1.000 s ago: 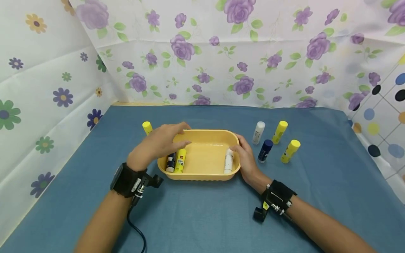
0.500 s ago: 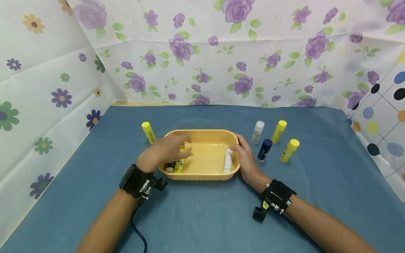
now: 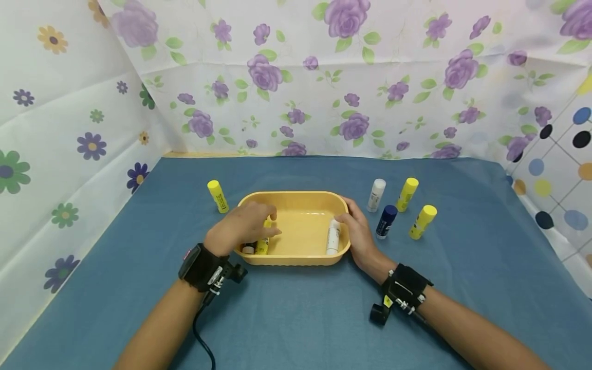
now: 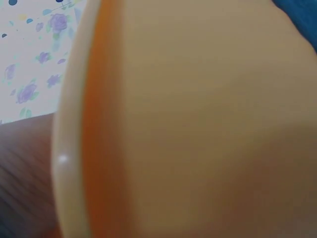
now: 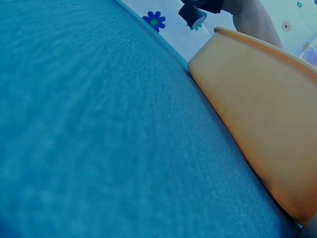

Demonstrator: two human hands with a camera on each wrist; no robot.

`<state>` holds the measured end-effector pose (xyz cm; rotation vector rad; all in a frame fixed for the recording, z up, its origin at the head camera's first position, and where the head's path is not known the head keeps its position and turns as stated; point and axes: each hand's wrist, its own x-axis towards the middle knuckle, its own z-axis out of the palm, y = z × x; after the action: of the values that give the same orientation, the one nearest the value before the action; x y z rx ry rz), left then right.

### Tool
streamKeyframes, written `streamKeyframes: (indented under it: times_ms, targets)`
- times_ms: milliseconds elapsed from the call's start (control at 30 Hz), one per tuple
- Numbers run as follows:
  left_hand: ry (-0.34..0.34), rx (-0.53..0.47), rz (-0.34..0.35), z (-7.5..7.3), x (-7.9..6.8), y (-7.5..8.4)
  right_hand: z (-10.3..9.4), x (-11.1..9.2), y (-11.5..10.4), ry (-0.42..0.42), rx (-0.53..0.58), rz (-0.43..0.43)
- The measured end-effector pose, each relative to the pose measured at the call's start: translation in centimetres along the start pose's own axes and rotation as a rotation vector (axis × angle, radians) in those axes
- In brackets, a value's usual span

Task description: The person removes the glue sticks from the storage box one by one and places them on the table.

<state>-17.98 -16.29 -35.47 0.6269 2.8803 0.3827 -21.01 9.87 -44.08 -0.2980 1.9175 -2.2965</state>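
A yellow plastic tray (image 3: pixel 300 260) stands on the blue cloth. My left hand (image 3: pixel 242 223) reaches into its left end, thumb and forefinger apart. Beneath and between those fingers are a yellow glue stick (image 3: pixel 262 246) and a dark glue stick (image 3: pixel 248 248), both partly covered by the hand. Whether hidden fingers touch them I cannot tell. My right hand (image 3: pixel 363 236) grips the tray's right end, its thumb over the rim beside a white glue stick (image 3: pixel 333 237) inside. Only the tray's wall (image 4: pixel 72 148) and blurred inside fill the left wrist view; the right wrist view shows its outer side (image 5: pixel 257 104).
Right of the tray stand a white glue stick (image 3: pixel 376 195), a dark blue one (image 3: pixel 386 222) and two yellow ones (image 3: pixel 407 194). Another yellow glue stick (image 3: pixel 218 197) stands behind the left hand. Flowered sheets (image 3: pixel 296 77) hang behind the table.
My left hand has come down and slightly right into the tray's left end, over the yellow and dark glue sticks. The right hand keeps its grip on the tray.
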Motion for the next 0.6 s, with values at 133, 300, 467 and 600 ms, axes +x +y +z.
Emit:
streamKeyframes:
  times_ms: [133,300,467,600]
  targets:
    - [0.021,0.015,0.019,0.13,0.02,-0.02,0.03,-0.02,0.00,0.000,0.000,-0.001]
    - [0.044,0.020,0.031,0.20,0.06,-0.03,0.04,-0.03,-0.05,-0.004,-0.013,-0.004]
    - [0.061,0.018,0.052,0.46,0.33,0.13,0.06,-0.04,-0.09,-0.007,-0.010,-0.008]
    - [0.062,0.010,0.057,0.74,0.51,0.25,0.06,-0.03,-0.05,-0.009,-0.011,-0.005]
